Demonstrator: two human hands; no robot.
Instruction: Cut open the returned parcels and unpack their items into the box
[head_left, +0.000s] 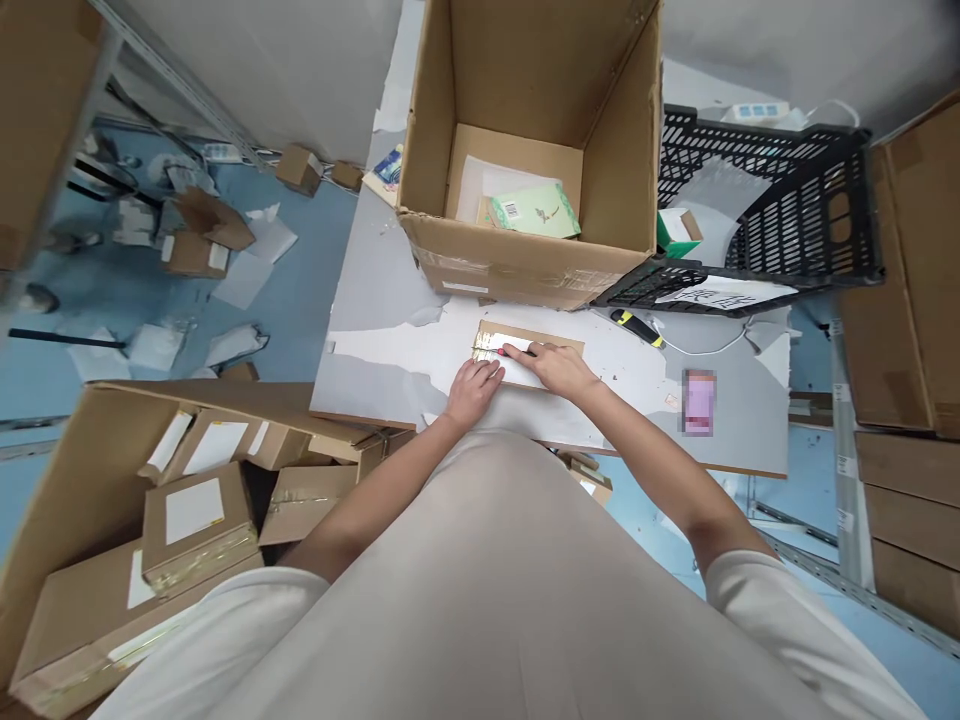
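Note:
A small flat cardboard box (571, 347) with a white label and shiny tape at its left end lies on the white work table (382, 360). My left hand (475, 390) holds down the near left corner of this box, its fingers bent over the edge. Above the box, my right hand (559, 370) is closed around a slim cutter (502, 351) with a pink part, its thin tip pointing left over the taped end. Most of the cutter's handle is hidden under my fingers.
Behind stands a large open carton (525, 265) with a green booklet (536, 210) inside. To its right are a black plastic crate (802, 270) and a yellow-black utility knife (637, 328). A blurred pink item (699, 403) lies right. Lower left, a big carton (195, 395) holds several parcels.

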